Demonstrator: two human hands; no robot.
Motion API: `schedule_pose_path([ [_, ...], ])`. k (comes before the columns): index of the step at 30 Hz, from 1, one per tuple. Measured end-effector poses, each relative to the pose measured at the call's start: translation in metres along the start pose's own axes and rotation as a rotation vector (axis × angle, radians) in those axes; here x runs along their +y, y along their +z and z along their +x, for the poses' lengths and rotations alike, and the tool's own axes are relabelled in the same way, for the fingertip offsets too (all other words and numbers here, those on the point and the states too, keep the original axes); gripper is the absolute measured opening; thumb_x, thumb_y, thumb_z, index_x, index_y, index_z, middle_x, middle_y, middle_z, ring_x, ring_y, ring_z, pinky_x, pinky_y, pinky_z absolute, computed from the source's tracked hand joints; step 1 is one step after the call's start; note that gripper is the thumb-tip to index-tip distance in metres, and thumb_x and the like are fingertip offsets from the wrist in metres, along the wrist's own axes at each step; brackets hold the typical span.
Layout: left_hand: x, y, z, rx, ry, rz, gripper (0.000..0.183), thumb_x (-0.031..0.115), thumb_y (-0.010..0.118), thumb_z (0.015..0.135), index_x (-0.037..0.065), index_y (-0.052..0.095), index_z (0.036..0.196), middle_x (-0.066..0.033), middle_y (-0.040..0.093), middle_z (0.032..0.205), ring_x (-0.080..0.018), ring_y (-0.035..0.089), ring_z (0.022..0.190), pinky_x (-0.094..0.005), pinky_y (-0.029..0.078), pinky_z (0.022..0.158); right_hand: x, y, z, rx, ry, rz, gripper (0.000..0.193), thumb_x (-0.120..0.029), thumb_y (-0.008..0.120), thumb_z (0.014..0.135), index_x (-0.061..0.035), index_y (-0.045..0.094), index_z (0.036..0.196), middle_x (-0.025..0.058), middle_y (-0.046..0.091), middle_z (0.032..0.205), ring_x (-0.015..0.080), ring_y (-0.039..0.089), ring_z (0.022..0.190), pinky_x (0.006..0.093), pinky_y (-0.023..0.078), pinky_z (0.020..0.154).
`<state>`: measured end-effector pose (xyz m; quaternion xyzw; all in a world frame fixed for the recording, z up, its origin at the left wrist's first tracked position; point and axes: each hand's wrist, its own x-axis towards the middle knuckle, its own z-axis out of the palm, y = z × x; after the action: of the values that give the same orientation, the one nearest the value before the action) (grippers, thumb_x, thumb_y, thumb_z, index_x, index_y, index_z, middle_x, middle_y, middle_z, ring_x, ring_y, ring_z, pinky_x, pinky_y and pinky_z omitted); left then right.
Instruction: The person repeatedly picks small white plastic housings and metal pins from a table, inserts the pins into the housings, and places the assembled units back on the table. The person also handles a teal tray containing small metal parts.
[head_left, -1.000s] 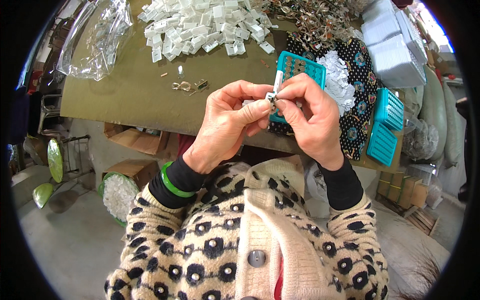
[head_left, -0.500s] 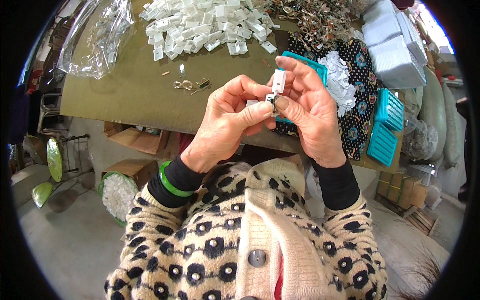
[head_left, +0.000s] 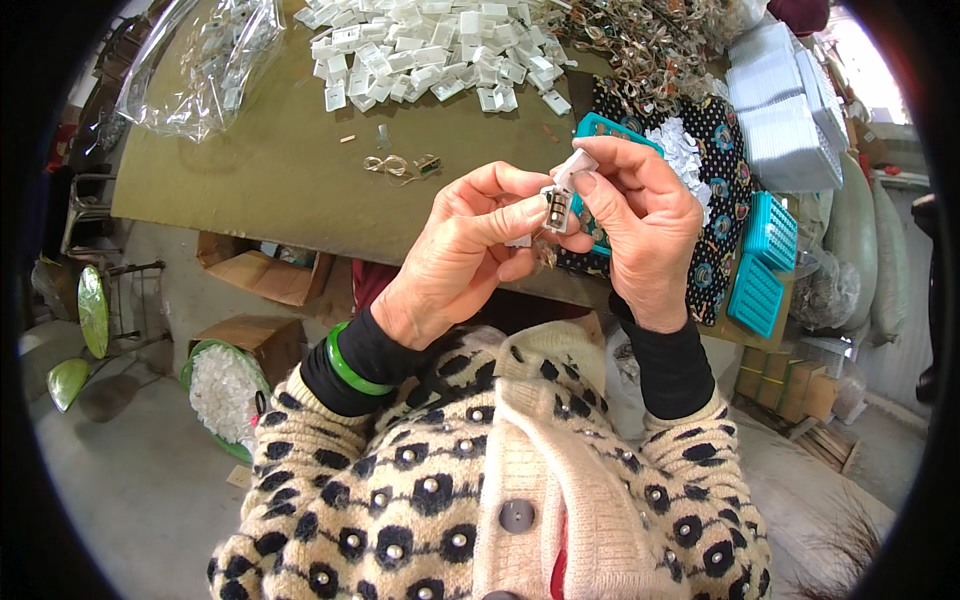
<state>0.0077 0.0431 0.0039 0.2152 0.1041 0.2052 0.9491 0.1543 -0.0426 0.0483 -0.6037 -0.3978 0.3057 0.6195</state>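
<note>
My left hand [head_left: 465, 240] is closed around a small white plastic case [head_left: 557, 212] with dark round parts, like button cells, stacked inside it. A short bit of wire shows below the case, under the fingers. With thumb and fingertips, my right hand [head_left: 648, 225] pinches the white lid piece [head_left: 575, 168], which tilts up to the right at the case's upper end. Whether lid and case are joined there is hard to see. On the table to the left lie a coiled wire with a little circuit board [head_left: 400, 168] and a small clear piece [head_left: 384, 135].
White plastic cases [head_left: 430, 50] heap at the far side, beside tangled wired parts [head_left: 650, 50]. A teal tray [head_left: 620, 125] and white paper bits [head_left: 680, 150] lie on a dotted cloth [head_left: 720, 180]. Stacked white trays [head_left: 785, 130] and teal trays [head_left: 757, 295] stand right; a clear bag [head_left: 205, 70] left.
The lid piece has swung from upright to tilted right, and the case has turned so its dark round parts show. My right hand has shifted slightly right and down.
</note>
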Motion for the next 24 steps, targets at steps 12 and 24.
schedule_pose_path([
  [12, -0.005, -0.002, -0.009, 0.057, 0.195, 0.026, 0.015, 0.005, 0.07, 0.09, 0.005, 0.062, 0.103, -0.0042, 0.068, 0.094, -0.0052, 0.057, 0.068, -0.0183, 0.039, 0.048, 0.014, 0.017, 0.009, -0.108, -0.702, -0.389, 0.023, 0.008, 0.066, 0.081, -0.0007, 0.062, 0.101, 0.0138, 0.065, 0.094, 0.0283, 0.065, 0.084, 0.0319, 0.055, 0.07],
  [24, -0.014, -0.007, -0.007, -0.001, 0.087, -0.256, 0.015, 0.017, 0.069, 0.093, 0.008, 0.057, 0.095, -0.0048, 0.065, 0.086, -0.0116, 0.063, 0.067, -0.0248, 0.053, 0.054, 0.023, 0.029, -0.006, -0.114, -0.786, -0.55, 0.028, -0.006, 0.066, 0.089, 0.0039, 0.063, 0.115, 0.0137, 0.058, 0.099, 0.0277, 0.057, 0.089, 0.0372, 0.051, 0.073],
])
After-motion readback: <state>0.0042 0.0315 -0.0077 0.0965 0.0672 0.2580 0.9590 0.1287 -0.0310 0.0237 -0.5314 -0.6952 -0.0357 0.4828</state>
